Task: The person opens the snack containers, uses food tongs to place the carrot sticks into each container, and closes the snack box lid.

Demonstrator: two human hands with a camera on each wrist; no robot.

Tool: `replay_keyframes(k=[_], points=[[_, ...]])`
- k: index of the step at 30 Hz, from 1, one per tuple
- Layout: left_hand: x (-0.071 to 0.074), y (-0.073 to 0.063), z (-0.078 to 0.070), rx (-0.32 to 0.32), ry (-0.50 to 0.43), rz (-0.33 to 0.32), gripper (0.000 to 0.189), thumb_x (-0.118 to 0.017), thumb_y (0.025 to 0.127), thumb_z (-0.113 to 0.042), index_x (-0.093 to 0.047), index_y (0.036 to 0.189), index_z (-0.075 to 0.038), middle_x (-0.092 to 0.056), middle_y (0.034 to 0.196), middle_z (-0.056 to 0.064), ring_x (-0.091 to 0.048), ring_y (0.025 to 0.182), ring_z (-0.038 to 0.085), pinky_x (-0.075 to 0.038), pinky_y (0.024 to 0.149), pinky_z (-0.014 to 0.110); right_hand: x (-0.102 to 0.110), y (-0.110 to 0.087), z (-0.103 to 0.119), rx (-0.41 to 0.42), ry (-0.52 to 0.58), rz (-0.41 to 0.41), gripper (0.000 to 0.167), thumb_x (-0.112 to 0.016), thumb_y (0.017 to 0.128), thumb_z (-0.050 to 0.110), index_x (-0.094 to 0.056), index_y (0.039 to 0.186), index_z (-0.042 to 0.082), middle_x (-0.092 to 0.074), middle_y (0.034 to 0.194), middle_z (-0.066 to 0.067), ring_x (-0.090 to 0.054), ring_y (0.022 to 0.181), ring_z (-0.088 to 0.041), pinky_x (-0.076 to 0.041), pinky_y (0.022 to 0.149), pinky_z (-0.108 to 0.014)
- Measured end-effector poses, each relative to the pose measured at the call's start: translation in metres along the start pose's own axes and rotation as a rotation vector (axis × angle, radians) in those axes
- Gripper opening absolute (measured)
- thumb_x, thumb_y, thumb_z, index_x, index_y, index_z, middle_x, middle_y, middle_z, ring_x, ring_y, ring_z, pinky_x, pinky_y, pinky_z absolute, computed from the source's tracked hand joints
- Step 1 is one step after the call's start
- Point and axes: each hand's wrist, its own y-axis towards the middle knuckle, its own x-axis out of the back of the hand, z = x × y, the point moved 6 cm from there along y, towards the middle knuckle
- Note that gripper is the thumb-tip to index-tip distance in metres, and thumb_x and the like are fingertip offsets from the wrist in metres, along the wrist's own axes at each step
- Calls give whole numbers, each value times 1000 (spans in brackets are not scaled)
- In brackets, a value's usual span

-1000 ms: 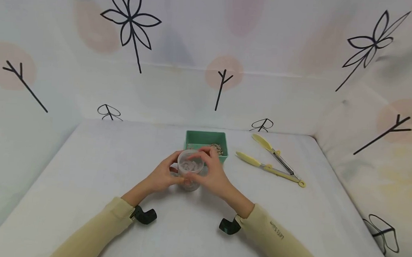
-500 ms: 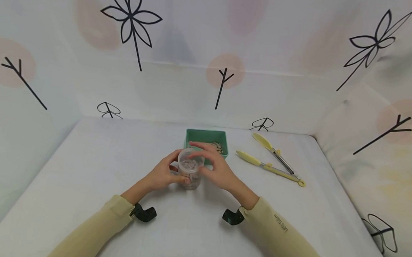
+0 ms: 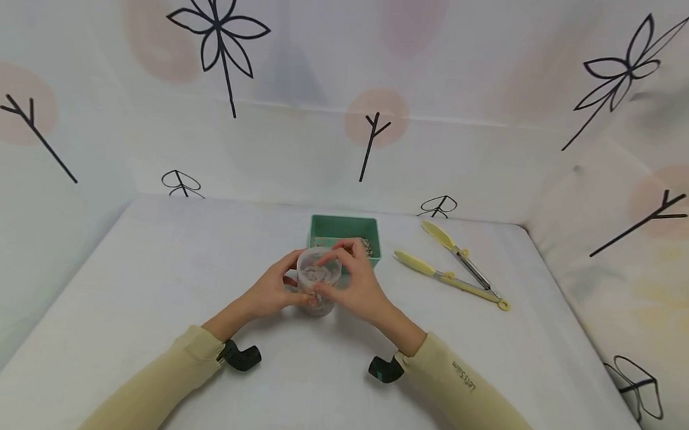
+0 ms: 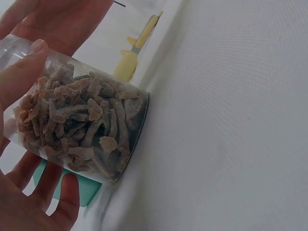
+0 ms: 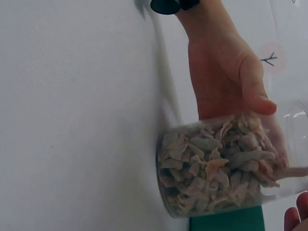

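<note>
A clear plastic jar [image 3: 317,304] stands upright on the white table, largely filled with brownish dried, twisted pieces [image 5: 216,168]. My left hand [image 3: 269,294] grips its side, thumb in front and fingers behind, as the left wrist view shows. At the jar's top is my right hand [image 3: 359,287], its thumb and curled fingers holding the rim from the right. Whether a clear lid sits there I cannot tell. Just behind the jar, a green rectangular box [image 3: 344,226] has small patterned or speckled contents at its right side, partly hidden by my right hand.
Yellow-tipped metal tongs [image 3: 463,286] lie spread to the right of the green box. A pale cloth wall with line-drawn plants [image 3: 277,153] rises behind the table. Each wrist bears a small black camera [image 3: 243,358].
My right hand loosened and swung outward at the jar's top half a second ago, and now its thumb and fingers have closed on it again. The left hand and jar stay put.
</note>
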Motion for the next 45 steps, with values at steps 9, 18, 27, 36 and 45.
replay_keyframes(k=[9,18,27,36,45], points=[[1,-2,1,-21,18,-3,86,-87,79,-13,-40,151,-18,-53,138,2,-53,117,21,-50,90,45,4,5,8,122,112,126,34,-52,82,0,-63,114,2,-41,151,-17,-32,142,-31,-29,108,-61],[1,-5,1,-13,30,-6,85,-86,79,-16,-39,151,-19,-52,138,0,-52,116,20,-50,89,43,-3,0,-2,55,84,46,24,-70,85,5,-69,108,11,-47,136,-8,-41,128,-25,-38,101,-54],[2,-5,1,-4,23,-7,85,-86,79,-16,-40,150,-20,-51,139,0,-53,115,21,-50,90,43,-6,0,-5,39,12,9,27,-76,88,21,-63,109,12,-42,131,-7,-39,125,-24,-38,101,-53],[2,-5,6,3,37,-11,89,-88,78,-20,-38,152,-19,-52,137,1,-53,115,20,-50,90,43,-1,5,2,117,129,144,30,-58,84,0,-65,113,4,-47,147,-15,-38,138,-31,-32,108,-59],[1,-5,5,-15,41,-14,86,-87,79,-18,-39,151,-20,-51,137,1,-54,112,21,-50,88,44,-7,0,-7,15,61,-49,27,-83,80,9,-65,100,11,-47,128,-11,-38,123,-27,-35,101,-53]])
